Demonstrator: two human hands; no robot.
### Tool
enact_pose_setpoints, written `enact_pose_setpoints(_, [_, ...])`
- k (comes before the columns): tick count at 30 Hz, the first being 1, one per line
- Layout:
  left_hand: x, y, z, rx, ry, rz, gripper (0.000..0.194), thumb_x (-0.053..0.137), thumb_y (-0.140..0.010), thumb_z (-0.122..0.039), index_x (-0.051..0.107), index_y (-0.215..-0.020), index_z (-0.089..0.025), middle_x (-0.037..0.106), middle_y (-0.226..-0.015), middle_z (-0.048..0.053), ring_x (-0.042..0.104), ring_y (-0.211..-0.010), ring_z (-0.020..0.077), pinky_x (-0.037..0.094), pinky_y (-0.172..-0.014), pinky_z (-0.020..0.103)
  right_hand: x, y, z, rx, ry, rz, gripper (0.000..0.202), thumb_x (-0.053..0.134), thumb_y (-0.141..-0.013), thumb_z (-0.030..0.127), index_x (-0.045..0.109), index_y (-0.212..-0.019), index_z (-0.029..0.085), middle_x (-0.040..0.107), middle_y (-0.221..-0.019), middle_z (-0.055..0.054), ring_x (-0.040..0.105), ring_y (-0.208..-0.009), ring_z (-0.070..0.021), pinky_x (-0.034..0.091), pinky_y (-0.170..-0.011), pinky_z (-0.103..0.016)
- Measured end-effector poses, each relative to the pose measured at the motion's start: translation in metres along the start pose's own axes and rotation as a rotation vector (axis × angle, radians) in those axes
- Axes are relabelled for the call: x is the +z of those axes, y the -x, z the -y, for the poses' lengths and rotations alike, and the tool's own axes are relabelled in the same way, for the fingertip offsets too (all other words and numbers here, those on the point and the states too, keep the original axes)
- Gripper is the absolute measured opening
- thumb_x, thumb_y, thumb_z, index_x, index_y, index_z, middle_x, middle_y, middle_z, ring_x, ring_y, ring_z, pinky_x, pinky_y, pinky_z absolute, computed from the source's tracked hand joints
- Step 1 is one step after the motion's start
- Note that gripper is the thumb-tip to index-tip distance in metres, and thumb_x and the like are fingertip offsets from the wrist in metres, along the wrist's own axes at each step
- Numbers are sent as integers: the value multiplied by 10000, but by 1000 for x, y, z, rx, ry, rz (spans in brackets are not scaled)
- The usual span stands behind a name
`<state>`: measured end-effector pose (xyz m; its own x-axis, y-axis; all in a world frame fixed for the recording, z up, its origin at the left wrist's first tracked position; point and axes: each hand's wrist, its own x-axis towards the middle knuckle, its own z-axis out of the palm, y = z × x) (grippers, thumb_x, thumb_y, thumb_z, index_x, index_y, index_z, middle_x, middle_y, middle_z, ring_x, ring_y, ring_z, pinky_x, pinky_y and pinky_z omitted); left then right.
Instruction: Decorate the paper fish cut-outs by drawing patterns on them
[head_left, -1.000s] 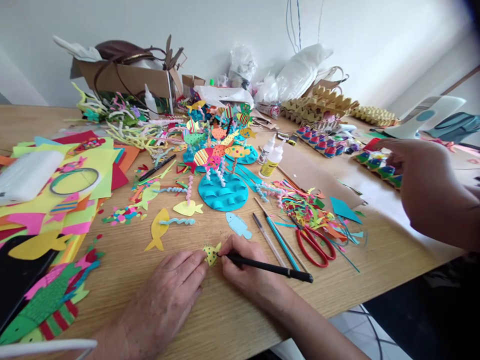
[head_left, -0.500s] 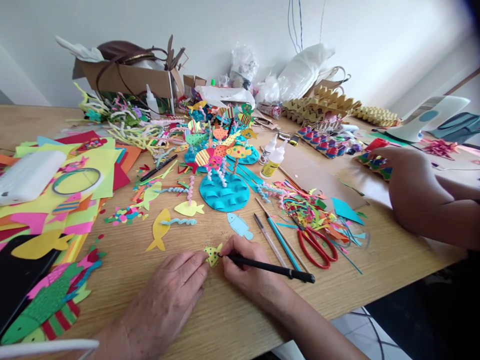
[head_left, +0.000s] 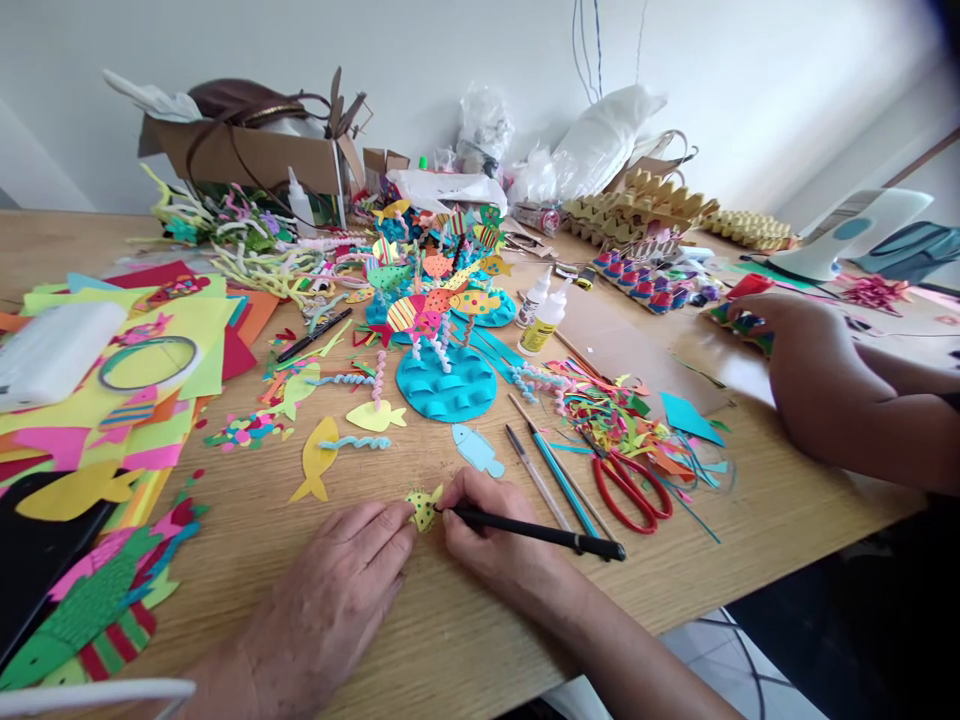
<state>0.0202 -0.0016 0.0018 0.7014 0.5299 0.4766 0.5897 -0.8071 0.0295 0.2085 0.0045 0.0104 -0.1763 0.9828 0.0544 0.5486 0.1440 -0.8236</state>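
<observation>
My right hand (head_left: 487,525) is closed in a writing grip round a black pen (head_left: 540,530). The pen's tip touches a small yellow paper fish (head_left: 421,510) with dark dots, which lies on the table. From the other side my left hand (head_left: 337,580), fingers together and bent, holds the fish's left edge at the fingertips; its thumb is hidden. Just beyond are a light blue paper fish (head_left: 477,450) and a larger yellow paper fish (head_left: 320,460) with a twisted blue pipe cleaner (head_left: 360,442) across it.
Red-handled scissors (head_left: 634,490), a teal pencil (head_left: 564,480) and paper scraps lie at right. A blue disc (head_left: 446,385) carries fish on pipe cleaners, beside glue bottles (head_left: 544,320). Coloured paper (head_left: 202,325) covers the left. Another person's arm (head_left: 840,375) reaches in from the right.
The view has shifted slightly. Both hands stay at the small dotted fish, with the pen still on it.
</observation>
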Motion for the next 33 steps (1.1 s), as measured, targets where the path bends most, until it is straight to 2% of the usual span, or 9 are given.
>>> enact_pose_setpoints(2, [0,0,0,2,5,2,312,325,-901,-87,611,-1009,-152,680,-1026,57,616,-920,192,528,-791,330,-2,-1,0,4,-48,-8,85,478,-667,106,524,-679,176,520,-572,32,443,-515,-86,330,-494,-195])
enact_pose_setpoints(7, [-1,1,1,-6,9,9,324,319,-905,-98,612,-1021,-171,675,-1039,45,612,-931,187,519,-799,316,-8,1,0,68,-218,-134,72,458,-669,125,506,-668,179,480,-563,42,410,-505,-79,309,-451,-175])
enact_pose_setpoints(14, [2,3,3,2,28,-23,309,350,-891,-95,603,-1045,-182,673,-1046,38,606,-948,186,512,-810,305,-9,3,3,32,-215,-78,129,456,-648,61,499,-655,182,498,-563,49,441,-516,-74,328,-460,-162])
enact_pose_setpoints(20, [1,4,2,-8,36,1,307,354,-884,-97,598,-1050,-185,670,-1050,41,616,-948,193,531,-802,326,-8,3,5,32,-182,-49,119,467,-659,69,508,-671,180,503,-561,45,435,-495,-74,318,-445,-166])
enact_pose_setpoints(26, [-3,4,6,-15,62,4,310,364,-888,-112,558,-1119,-182,659,-1090,49,624,-967,178,523,-846,300,-12,8,8,-52,-69,-243,88,471,-698,114,522,-700,185,513,-570,38,454,-515,-84,319,-454,-177])
enact_pose_setpoints(30, [-10,1,11,-105,158,-13,271,372,-914,-141,529,-1130,-186,646,-1082,52,627,-978,157,511,-854,252,-15,10,6,-56,-46,-325,70,476,-755,150,530,-752,195,528,-569,38,461,-474,-81,334,-430,-177])
enact_pose_setpoints(33, [-13,-1,15,-148,195,-35,211,394,-925,-178,528,-1086,-202,644,-1028,42,630,-953,156,511,-841,245,-18,10,5,-167,2,-391,78,490,-788,153,552,-774,199,580,-611,23,525,-523,-95,405,-498,-195])
